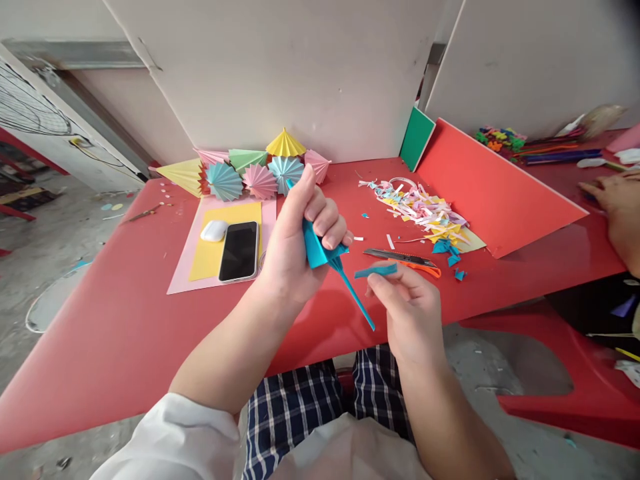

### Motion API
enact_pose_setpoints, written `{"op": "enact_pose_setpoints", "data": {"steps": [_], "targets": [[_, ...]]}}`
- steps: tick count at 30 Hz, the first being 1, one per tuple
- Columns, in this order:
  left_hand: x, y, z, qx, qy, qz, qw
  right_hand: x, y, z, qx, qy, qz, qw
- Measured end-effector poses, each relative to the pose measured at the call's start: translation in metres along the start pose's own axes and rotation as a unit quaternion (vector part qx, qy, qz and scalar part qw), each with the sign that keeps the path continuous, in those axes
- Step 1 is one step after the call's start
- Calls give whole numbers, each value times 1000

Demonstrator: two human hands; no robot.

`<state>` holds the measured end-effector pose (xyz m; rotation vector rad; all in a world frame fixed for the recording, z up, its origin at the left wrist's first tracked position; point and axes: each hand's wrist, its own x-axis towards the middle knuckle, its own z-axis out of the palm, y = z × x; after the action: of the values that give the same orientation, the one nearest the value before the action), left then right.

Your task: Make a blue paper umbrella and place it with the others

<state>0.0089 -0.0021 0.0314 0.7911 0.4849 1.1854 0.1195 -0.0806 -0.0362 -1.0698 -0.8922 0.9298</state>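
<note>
My left hand [305, 240] is closed around a folded piece of blue paper [315, 248], with a thin blue stem pointing down toward my lap. Most of the fold is hidden inside my fist. To the right, my right hand [410, 300] pinches a short blue paper strip [376, 271] between thumb and fingers. The strip and the stem are apart. Just beyond my right hand lies a box cutter [400, 257] beside orange-handled scissors [425, 268], which my fingers partly cover.
Pleated paper umbrellas [260, 175] stand at the back. A phone [239, 251] and white earbud case [214, 231] rest on yellow and pink sheets. Paper scraps [420, 207] are heaped before a leaning red board [500, 187]. Another person's hand [613, 193] is at the far right.
</note>
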Motion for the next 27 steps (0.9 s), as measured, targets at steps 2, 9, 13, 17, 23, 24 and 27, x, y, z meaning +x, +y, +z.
{"op": "enact_pose_setpoints", "data": {"steps": [2,9,13,17,23,24,27], "targets": [[-2,2,1,-22,-14,-7,1000,0,-4,4,-54,9,-36,998],[-4,3,3,14,19,0,1000,1,-10,15,-127,7,-46,991],[-3,2,3,10,9,6,1000,3,-18,14,-153,-38,-13,987],[-3,1,3,14,15,7,1000,3,-22,13,-148,-54,-29,987],[-2,-1,3,15,25,12,1000,3,-19,13,-156,-59,-57,984],[-2,-2,2,13,23,12,1000,2,-19,13,-154,-59,-58,985],[-1,-2,2,7,15,12,1000,2,-19,13,-152,-58,-59,985]]}}
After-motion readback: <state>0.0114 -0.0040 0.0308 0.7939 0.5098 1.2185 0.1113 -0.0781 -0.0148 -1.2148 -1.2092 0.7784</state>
